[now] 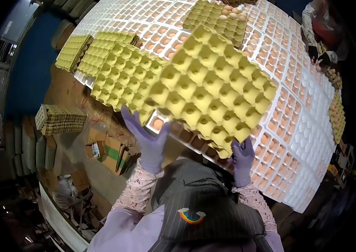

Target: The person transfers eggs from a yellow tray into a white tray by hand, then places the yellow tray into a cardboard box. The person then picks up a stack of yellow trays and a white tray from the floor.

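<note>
No text, label, brand, number or sign can be read

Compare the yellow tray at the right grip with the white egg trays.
The yellow tray has empty cups; the white egg trays hold eggs. The yellow tray, held at one corner by the right grip, looks tilted; the white egg trays lie flat. Both have cups in rows.
</note>
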Available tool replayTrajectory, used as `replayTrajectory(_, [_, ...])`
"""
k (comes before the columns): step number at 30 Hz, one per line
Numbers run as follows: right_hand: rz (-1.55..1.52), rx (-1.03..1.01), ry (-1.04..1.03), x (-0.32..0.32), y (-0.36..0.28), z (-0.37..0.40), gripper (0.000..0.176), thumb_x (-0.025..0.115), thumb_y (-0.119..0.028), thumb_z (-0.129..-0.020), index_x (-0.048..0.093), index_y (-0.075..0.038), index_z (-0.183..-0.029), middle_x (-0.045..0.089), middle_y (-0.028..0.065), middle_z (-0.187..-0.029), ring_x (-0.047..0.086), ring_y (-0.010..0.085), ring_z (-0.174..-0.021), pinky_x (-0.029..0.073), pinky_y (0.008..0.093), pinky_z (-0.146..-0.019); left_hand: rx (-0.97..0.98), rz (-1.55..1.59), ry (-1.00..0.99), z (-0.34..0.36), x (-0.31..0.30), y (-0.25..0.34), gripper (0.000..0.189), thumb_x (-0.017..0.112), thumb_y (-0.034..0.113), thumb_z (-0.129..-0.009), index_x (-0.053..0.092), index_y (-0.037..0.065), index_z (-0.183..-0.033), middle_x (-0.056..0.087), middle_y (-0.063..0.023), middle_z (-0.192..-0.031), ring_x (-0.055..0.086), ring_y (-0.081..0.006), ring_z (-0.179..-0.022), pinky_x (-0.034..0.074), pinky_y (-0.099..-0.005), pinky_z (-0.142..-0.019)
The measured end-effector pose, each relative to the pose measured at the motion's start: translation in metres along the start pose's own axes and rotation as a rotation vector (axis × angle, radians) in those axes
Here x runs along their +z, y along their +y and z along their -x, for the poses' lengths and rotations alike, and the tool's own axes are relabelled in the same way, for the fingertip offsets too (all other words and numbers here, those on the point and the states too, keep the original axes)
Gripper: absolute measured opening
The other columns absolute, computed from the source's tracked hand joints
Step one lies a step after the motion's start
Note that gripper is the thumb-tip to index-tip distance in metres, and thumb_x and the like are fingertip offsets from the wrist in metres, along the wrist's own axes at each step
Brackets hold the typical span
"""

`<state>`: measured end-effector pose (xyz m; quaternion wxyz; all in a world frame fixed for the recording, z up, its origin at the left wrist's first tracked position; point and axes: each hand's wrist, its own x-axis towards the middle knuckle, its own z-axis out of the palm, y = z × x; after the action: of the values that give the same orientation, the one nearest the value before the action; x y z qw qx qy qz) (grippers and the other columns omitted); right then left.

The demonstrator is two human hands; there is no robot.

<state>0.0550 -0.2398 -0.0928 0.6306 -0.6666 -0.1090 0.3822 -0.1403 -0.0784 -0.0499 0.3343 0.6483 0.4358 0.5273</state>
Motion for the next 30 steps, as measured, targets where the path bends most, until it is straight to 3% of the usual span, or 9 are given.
replayTrajectory(3, [0.229, -0.006, -0.223, 0.095, 0.003, -0.008, 0.048, 0.061, -0.011, -0.095, 0.044, -0.002, -0.139, 0.064, 0.0080, -0.107, 0.057, 0.0074, -0.068, 0.044, 0.0219, -0.051, -0.240, 0.027, -0.062, -0.003, -0.005, 0.002, 0.105, 0.073, 0.031, -0.088, -0.002, 0.006, -0.158, -0.004, -0.0193, -0.164, -0.001, -0.0307, -0.152, 0.009, -0.0495, -0.122])
replayTrajectory(5, [0.307, -0.059, -0.421, 0.148, 0.015, -0.010, 0.067, 0.067, -0.035, -0.092, 0.039, -0.008, -0.146, 0.066, 0.0137, -0.099, 0.065, 0.0199, -0.081, 0.052, 0.0322, -0.071, 0.057, -0.492, 0.166, -0.019, -0.034, -0.061, 0.100, 0.070, 0.034, -0.090, 0.003, 0.004, -0.157, -0.004, -0.0211, -0.163, 0.001, -0.0326, -0.151, 0.004, -0.0492, -0.122])
replayTrajectory(10, [0.473, -0.155, -0.620, 0.165, 0.011, 0.002, 0.075, 0.066, -0.035, -0.093, 0.028, -0.012, -0.154, 0.061, 0.0170, -0.120, 0.067, 0.0235, -0.091, 0.053, 0.0344, -0.080, -0.237, 0.168, 0.218, -0.073, -0.091, -0.141, 0.093, 0.064, 0.010, -0.091, -0.001, -0.002, -0.156, -0.002, -0.0229, -0.163, 0.007, -0.0276, -0.150, 0.013, -0.0387, -0.122])
replayTrajectory(12, [0.590, -0.095, -0.579, 0.147, 0.033, -0.004, 0.073, 0.065, -0.032, -0.094, 0.029, -0.012, -0.154, 0.061, 0.0174, -0.123, 0.066, 0.0276, -0.101, 0.052, 0.0371, -0.088, -0.360, -0.378, 0.142, -0.061, -0.097, -0.218, 0.090, 0.060, 0.004, -0.092, -0.002, -0.002, -0.156, -0.003, -0.0223, -0.163, 0.009, -0.0261, -0.150, 0.017, -0.0353, -0.121])
replayTrajectory(15, [0.552, -0.021, -0.529, 0.110, 0.044, -0.003, 0.070, 0.065, -0.030, -0.094, 0.032, -0.011, -0.153, 0.061, 0.0167, -0.123, 0.065, 0.0283, -0.105, 0.049, 0.0368, -0.093, -0.501, -0.041, 0.299, -0.039, -0.070, -0.208, 0.087, 0.067, 0.021, -0.095, 0.010, -0.003, -0.156, -0.003, -0.0210, -0.163, 0.016, -0.0247, -0.148, 0.017, -0.0368, -0.120])
replayTrajectory(23, [0.394, 0.075, -0.391, 0.064, 0.050, -0.009, 0.066, 0.062, -0.017, -0.093, 0.034, -0.010, -0.152, 0.060, 0.0093, -0.114, 0.061, 0.0146, -0.095, 0.051, 0.0288, -0.085, -0.260, 0.101, 0.383, -0.083, -0.070, -0.089, 0.079, 0.064, 0.015, -0.095, 0.016, -0.006, -0.154, 0.024, -0.0192, -0.158, 0.037, -0.0244, -0.137, 0.029, -0.0341, -0.115])
replayTrajectory(24, [0.366, 0.059, -0.372, 0.065, 0.047, -0.009, 0.066, 0.061, -0.015, -0.093, 0.034, -0.009, -0.152, 0.059, 0.0079, -0.112, 0.060, 0.0127, -0.093, 0.051, 0.0275, -0.083, -0.267, 0.313, 0.424, -0.095, -0.075, -0.082, 0.064, 0.065, 0.003, -0.090, 0.038, -0.001, -0.147, 0.034, -0.0188, -0.152, 0.045, -0.0244, -0.130, 0.037, -0.0323, -0.110])
replayTrajectory(27, [0.330, 0.041, -0.381, 0.066, 0.052, -0.009, 0.065, 0.060, -0.014, -0.093, 0.034, -0.009, -0.152, 0.059, 0.0071, -0.113, 0.061, 0.0132, -0.092, 0.051, 0.0271, -0.083, 0.116, -0.422, 0.119, -0.139, -0.129, -0.129, 0.058, 0.060, 0.005, -0.096, 0.034, -0.003, -0.147, 0.038, -0.0182, -0.148, 0.053, -0.0216, -0.119, 0.045, -0.0313, -0.102])
replayTrajectory(30, [0.305, 0.078, -0.409, 0.074, 0.046, -0.003, 0.063, 0.060, -0.013, -0.092, 0.036, -0.008, -0.151, 0.062, 0.0082, -0.111, 0.062, 0.0146, -0.093, 0.051, 0.0279, -0.084, -0.106, 0.013, 0.265, -0.238, -0.138, -0.154, 0.043, 0.062, 0.007, -0.093, 0.046, -0.005, -0.131, 0.052, -0.0165, -0.128, 0.057, -0.0230, -0.107, 0.048, -0.0344, -0.095])
